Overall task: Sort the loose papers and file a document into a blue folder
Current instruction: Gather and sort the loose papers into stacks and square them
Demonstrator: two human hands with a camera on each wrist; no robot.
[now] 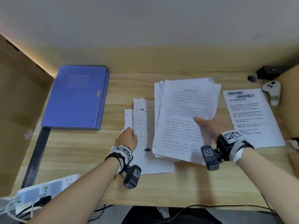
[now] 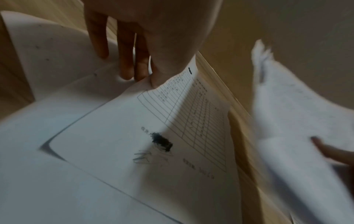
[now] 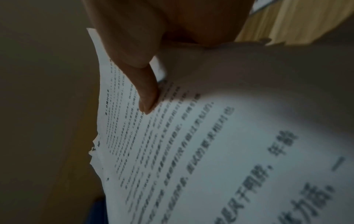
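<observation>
A closed blue folder [image 1: 76, 96] lies flat at the desk's left rear. My right hand [image 1: 207, 125] grips a thick stack of printed text pages [image 1: 184, 117], thumb [image 3: 147, 91] on top, lifting it off the desk at the middle. My left hand [image 1: 127, 138] pinches the left edge of a sheet printed with a table [image 1: 144, 122], curling it up; in the left wrist view the table sheet [image 2: 191, 121] carries a black ink blot [image 2: 161, 141] and rests on further white sheets [image 2: 47, 174]. A single printed page with bold headings [image 1: 252, 118] lies flat at the right.
A white game controller [image 1: 271, 92] and a black device [image 1: 268, 72] sit at the desk's right rear corner. A white power strip [image 1: 40, 189] with plugged cables lies at the front left edge. Wooden side panels close the desk [image 1: 80, 159] on both sides.
</observation>
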